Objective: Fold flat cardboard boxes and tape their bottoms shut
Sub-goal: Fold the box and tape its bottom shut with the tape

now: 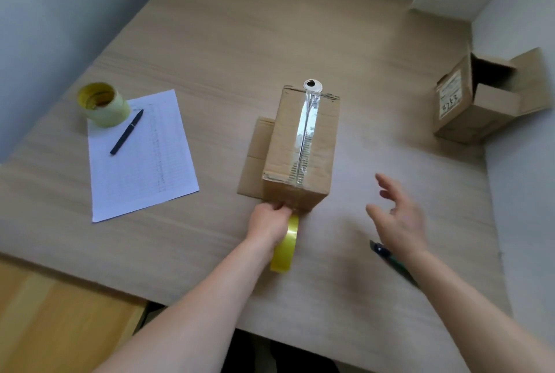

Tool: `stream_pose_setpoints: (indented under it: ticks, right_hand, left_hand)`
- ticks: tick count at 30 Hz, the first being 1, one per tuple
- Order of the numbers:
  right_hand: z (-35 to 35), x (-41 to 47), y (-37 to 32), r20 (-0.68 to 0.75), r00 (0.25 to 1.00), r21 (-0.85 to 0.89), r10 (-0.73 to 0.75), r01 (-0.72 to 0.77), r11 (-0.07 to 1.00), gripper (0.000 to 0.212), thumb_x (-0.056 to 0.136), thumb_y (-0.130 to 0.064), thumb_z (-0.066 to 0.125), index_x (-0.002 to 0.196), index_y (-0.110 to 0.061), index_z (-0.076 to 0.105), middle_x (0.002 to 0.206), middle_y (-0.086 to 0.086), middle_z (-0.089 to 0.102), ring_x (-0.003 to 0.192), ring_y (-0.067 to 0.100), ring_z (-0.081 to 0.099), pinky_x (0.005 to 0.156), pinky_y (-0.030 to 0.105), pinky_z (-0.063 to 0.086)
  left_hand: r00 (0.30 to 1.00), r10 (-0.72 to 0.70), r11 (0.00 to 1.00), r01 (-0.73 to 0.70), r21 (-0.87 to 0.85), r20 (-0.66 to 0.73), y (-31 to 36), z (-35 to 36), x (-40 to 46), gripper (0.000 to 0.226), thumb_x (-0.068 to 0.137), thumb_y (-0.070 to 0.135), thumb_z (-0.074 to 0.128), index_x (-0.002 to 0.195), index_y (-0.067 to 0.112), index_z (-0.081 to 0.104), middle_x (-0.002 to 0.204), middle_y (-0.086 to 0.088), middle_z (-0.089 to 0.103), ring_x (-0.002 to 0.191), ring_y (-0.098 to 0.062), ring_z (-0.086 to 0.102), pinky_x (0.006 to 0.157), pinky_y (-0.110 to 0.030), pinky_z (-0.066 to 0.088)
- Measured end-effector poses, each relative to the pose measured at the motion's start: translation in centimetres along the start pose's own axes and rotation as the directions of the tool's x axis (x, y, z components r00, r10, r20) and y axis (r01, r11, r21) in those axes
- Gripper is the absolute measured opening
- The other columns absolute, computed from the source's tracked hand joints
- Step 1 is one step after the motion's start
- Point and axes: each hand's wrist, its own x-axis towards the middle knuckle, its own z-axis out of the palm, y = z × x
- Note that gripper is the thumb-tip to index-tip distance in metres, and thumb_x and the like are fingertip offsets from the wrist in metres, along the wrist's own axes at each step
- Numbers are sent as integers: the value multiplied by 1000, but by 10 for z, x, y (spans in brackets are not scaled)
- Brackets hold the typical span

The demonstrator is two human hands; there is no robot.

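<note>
Taped box point(300, 144) stands just beyond left hand point(270, 222), which grips tape roll point(285, 245); right hand point(399, 216) is held spread, empty, over tabletop point(228, 42).

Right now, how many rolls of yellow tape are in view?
2. One yellow tape roll stands on the corner of the white paper sheet, far left. The other roll is gripped by the left hand against the brown cardboard box. None seem hidden.

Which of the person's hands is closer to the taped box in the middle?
Left. The left hand touches the near end of the taped box; the right hand hovers apart, right of it.
</note>
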Motion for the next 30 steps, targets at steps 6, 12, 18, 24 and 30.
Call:
stream_pose_setpoints:
  ticks: [6, 12, 18, 24, 30]
  right_hand:
    - [-18, -42, 83, 276, 949, -673, 153, 77, 735, 43, 74, -20, 67, 117, -22, 67, 113, 2, 61, 109, 29, 54, 89, 36, 46]
    - [-9, -40, 94, 184, 982, -627, 33, 91, 774, 16, 86, -10, 61, 99, -7, 69, 92, 14, 61, 88, 37, 57, 73, 43, 48]
    - [1, -58, 43, 40, 979, -313, -200, 202, 928, 29, 94, -10, 50, 118, -2, 64, 94, 13, 64, 86, 34, 62, 75, 27, 37]
    - [27, -52, -43, 181, 839, -338, -514, 544, 768, 28, 95, -24, 56, 117, -14, 69, 97, 7, 63, 71, 32, 61, 50, 42, 51]
    - [41, -33, -59, 247, 845, -471, -474, 533, 703, 17, 96, -31, 56, 103, -22, 68, 93, 3, 58, 71, 33, 58, 49, 33, 43]
  left_hand:
    - [1000, 0, 1000, 0, -6, -29, 1, 6, 1, 35, 83, 32, 75, 102, 2, 73, 101, -17, 74, 95, -31, 70, 87, -46, 53]
    - [1000, -8, 1000, 8, -17, -20, 4, 5, 0, 34, 84, 28, 74, 104, 0, 71, 99, -21, 73, 98, -34, 69, 89, -48, 52]
    - [1000, 9, 999, -10, -43, -21, 2, 6, 1, 32, 83, 26, 75, 101, 0, 72, 100, -20, 73, 96, -34, 70, 88, -49, 53]
    - [999, 35, 998, -36, -57, -23, -1, 6, 1, 24, 83, 24, 74, 94, 3, 75, 91, -12, 74, 92, -34, 70, 86, -51, 54]
    - [999, 39, 999, -39, -5, -23, 2, 5, -4, 24, 85, 21, 70, 65, 8, 69, 69, -11, 67, 82, -35, 71, 75, -46, 56]
